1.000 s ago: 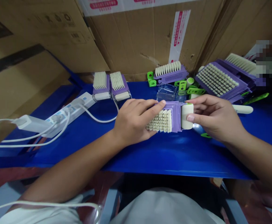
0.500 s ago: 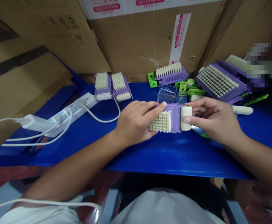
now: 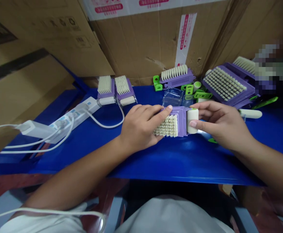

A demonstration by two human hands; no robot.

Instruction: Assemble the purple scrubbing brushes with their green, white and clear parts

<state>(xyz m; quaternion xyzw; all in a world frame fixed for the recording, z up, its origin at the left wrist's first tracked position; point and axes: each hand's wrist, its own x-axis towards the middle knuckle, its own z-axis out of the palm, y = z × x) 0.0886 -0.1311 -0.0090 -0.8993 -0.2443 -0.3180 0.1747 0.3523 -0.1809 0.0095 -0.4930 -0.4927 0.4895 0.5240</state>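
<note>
Purple brush point(image 3: 171, 125) sits clasped in my left fingers point(image 3: 160, 117); my right fingers point(image 3: 205, 126) pinch the ribbed white piece point(image 3: 192, 115) at its end, clear plastic box point(image 3: 173, 93) just beyond them.

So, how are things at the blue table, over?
Left hand grips purple brush. Right hand pinches ribbed white piece at brush's end. Clear plastic box just beyond, not blocking.

Left hand point(image 3: 141, 127) on brush point(image 3: 181, 121), carton point(image 3: 141, 48) behind
</note>
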